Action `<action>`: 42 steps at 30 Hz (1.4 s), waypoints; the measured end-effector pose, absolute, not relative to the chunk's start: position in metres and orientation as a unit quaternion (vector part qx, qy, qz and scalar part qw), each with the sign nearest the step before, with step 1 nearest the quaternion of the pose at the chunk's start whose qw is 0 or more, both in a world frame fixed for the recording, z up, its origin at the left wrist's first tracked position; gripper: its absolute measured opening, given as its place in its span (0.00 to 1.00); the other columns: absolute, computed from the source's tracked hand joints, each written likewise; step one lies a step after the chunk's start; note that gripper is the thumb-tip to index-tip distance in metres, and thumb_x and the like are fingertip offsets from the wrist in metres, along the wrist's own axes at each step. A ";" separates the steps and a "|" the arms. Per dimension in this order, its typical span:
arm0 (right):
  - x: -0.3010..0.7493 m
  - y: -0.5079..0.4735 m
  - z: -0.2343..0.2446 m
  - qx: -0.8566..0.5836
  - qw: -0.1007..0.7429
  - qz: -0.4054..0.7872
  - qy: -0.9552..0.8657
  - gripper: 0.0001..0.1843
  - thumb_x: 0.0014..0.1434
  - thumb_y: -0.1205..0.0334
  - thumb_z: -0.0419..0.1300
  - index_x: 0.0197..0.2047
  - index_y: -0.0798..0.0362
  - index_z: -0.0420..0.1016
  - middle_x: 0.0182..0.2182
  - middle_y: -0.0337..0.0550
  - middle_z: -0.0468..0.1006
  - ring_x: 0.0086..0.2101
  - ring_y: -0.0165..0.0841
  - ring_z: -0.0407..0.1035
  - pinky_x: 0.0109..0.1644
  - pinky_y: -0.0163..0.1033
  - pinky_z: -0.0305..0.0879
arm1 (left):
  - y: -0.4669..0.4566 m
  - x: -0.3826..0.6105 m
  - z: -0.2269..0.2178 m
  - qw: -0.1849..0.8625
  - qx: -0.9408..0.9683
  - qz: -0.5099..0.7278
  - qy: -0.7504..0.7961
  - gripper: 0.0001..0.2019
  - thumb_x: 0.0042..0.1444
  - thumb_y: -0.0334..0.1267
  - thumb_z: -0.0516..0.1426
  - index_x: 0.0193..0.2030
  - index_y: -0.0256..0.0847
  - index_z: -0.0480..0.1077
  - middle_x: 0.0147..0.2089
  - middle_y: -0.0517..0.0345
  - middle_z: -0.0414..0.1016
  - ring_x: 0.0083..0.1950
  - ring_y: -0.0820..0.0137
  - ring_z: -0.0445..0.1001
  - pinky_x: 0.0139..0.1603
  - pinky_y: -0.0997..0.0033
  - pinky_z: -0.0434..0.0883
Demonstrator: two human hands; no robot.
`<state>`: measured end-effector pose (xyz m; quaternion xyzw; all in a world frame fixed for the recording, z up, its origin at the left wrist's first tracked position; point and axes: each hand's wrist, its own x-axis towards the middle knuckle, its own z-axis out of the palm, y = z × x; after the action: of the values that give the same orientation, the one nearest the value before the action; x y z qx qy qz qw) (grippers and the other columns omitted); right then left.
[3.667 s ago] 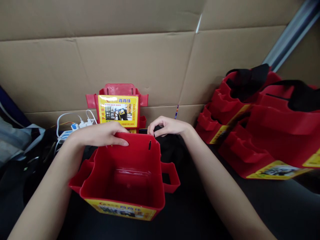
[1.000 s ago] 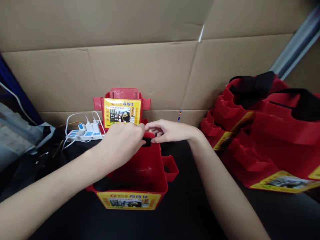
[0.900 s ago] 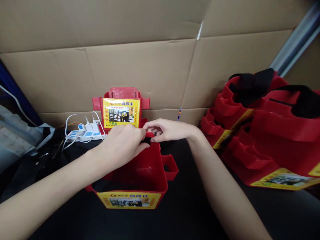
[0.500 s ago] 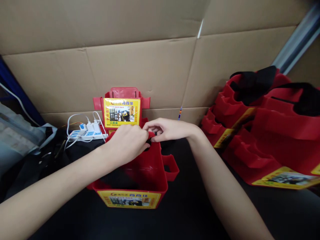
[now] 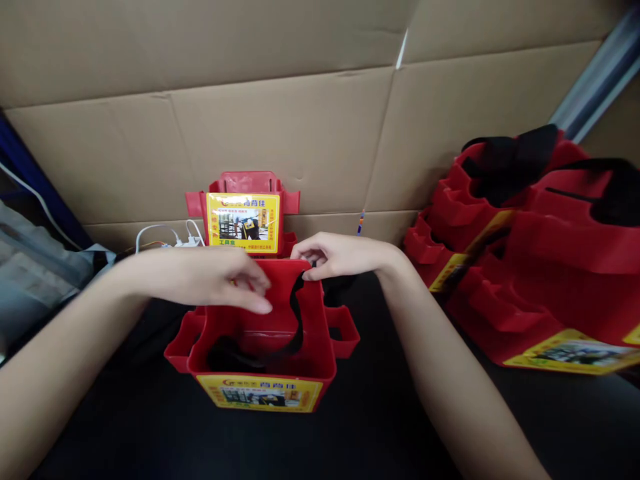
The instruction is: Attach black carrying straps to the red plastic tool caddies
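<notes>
A red plastic tool box [image 5: 325, 333] with side loops and a yellow printed label [image 5: 260, 393] stands on the black surface in front of me. My right hand [image 5: 333, 257] pinches a black strap [image 5: 296, 307] at the top right of the box's tall back wall. From there the strap hangs down inside and lies coiled on the box's floor. Over the left part of the opening is my left hand [image 5: 220, 277], slightly blurred, with its fingers apart and nothing in them.
Another red tool box [image 5: 245, 183] stands behind, against the cardboard wall [image 5: 280, 147]. To the right are several red boxes [image 5: 550, 240] with black straps. A white power strip [image 5: 193, 237] is partly hidden behind my left hand. A grey-white bag [image 5: 30, 267] lies far left.
My left hand has let go at the back wall's top edge and moved left and opened. The strap now hangs visibly inside the box. My right hand has stayed at the edge.
</notes>
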<state>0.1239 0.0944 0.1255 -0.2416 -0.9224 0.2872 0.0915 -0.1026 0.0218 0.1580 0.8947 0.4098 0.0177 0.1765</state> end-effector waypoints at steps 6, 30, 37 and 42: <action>0.121 0.093 0.125 -0.228 0.100 0.339 -0.907 0.08 0.51 0.65 0.58 0.36 0.58 0.70 0.32 0.39 0.72 0.31 0.25 0.64 0.35 0.31 0.59 | 0.033 -0.053 0.118 0.159 0.880 0.075 0.441 0.14 0.53 0.45 0.50 0.32 0.35 0.69 0.24 0.59 0.67 0.22 0.76 0.61 0.21 0.76 0.54; 0.149 0.126 0.106 -0.282 0.029 0.386 -0.878 0.19 0.48 0.52 0.61 0.37 0.59 0.77 0.32 0.44 0.78 0.33 0.30 0.70 0.38 0.32 0.62 | 0.025 -0.142 0.158 0.467 0.840 -0.078 0.265 0.09 0.53 0.34 0.55 0.35 0.41 0.77 0.31 0.48 0.77 0.31 0.68 0.75 0.34 0.74 0.70; 0.183 0.152 0.088 -0.475 0.092 0.219 -0.847 0.11 0.41 0.61 0.64 0.31 0.55 0.80 0.29 0.41 0.79 0.31 0.32 0.71 0.35 0.31 0.63 | 0.033 -0.146 0.146 0.464 0.840 -0.122 0.254 0.09 0.54 0.34 0.54 0.36 0.39 0.77 0.32 0.46 0.78 0.32 0.69 0.75 0.36 0.74 0.69; 0.208 0.167 0.082 -0.611 0.270 0.045 -0.743 0.18 0.49 0.71 0.51 0.40 0.58 0.78 0.39 0.51 0.77 0.40 0.39 0.70 0.44 0.39 0.62 | 0.031 -0.155 0.143 0.443 0.847 -0.139 0.259 0.10 0.55 0.34 0.53 0.35 0.37 0.76 0.32 0.45 0.77 0.34 0.69 0.75 0.37 0.76 0.68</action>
<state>0.2085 0.1675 0.0820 -0.6108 -0.7430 0.0454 0.2698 -0.1552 0.0311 0.1428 0.8468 0.2593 -0.1387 0.4433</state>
